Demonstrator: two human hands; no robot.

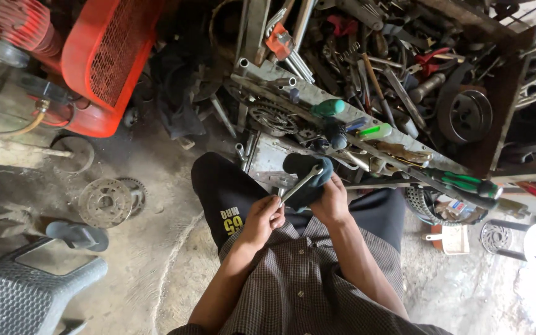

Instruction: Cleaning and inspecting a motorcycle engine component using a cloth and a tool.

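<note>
Nearest the camera, a checked shirt (299, 279) and dark trousers (224, 192) are seen, with both forearms reaching forward over the lap. A metal wrench (300, 183) is gripped at its lower end by the closed fingers of the left hand (262, 218). A dark cloth (308, 177) is wrapped around the upper part of the wrench and is clasped by the closed fingers of the right hand (330, 201); wrench and cloth are held above the knees, just before the worktop (268, 155). On its cluttered edge a sprocket (271, 118) and green-handled screwdrivers (466, 183) are laid. Farther left, a brake disc (105, 201) lies on the dirt floor (150, 248), and a red machine (94, 62) stands beyond.
</note>
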